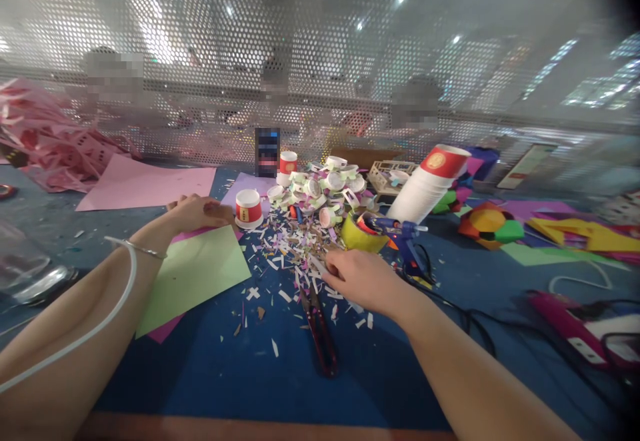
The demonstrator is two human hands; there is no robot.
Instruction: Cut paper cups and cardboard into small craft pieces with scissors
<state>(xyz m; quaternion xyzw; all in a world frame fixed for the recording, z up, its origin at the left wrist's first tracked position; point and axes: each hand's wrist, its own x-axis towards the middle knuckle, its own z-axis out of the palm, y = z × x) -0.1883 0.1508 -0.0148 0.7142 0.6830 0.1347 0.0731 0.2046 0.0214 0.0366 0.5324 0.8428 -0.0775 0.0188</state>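
Observation:
My left hand (197,213) lies on the far edge of a light green paper sheet (195,274), fingers curled together, next to a small cut red-and-white paper cup (249,208). My right hand (363,280) reaches into a heap of paper scraps (290,254) on the blue table (225,368), fingertips pinched at small white pieces. Red-handled scissors (317,324) lie just in front of that hand. A yellow tape roll (361,232) and a blue glue gun (403,238) sit right behind it.
A tilted stack of red-rimmed paper cups (430,184) and a pile of cut cup rims (323,191) stand behind. Pink paper (145,184), coloured paper shapes (493,223), a pink tool with cables (575,324) at right. A perforated screen (320,61) closes the back; people sit beyond it.

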